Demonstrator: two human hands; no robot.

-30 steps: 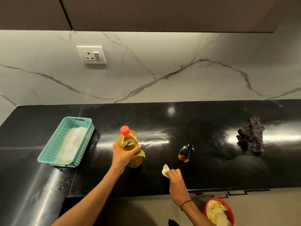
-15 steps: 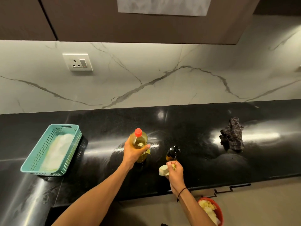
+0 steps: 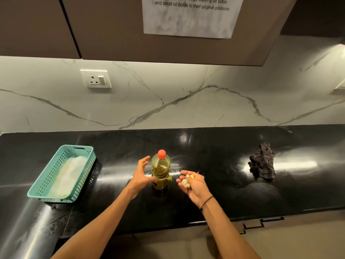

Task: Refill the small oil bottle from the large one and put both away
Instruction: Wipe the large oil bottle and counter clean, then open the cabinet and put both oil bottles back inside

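Toward the countertop [image 3: 214, 152] left end, a teal basket [image 3: 62, 173]; mid-counter near the front edge, the large oil bottle [image 3: 161, 170] upright, capped, left hand [image 3: 141, 175] fingers spread wide just beside it. Right hand [image 3: 193, 183] pinching a crumpled tissue [image 3: 185, 183]; small bottle hidden. Judged the putting-away step: next, regrip firmly and lift.

The small oil bottle sits behind the right hand [image 3: 194, 184], so only a dark sliver of it shows past the knuckles. That hand's curled fingers [image 3: 183, 172] wrap a pale wad [image 3: 185, 183] too crumpled to name. The paper notice [image 3: 190, 17] on the cabinet is cut by the top edge, leaving just its last two lines. What the white lining in the teal basket [image 3: 82, 176] is, I can't tell. Both forearms run off the bottom edge.
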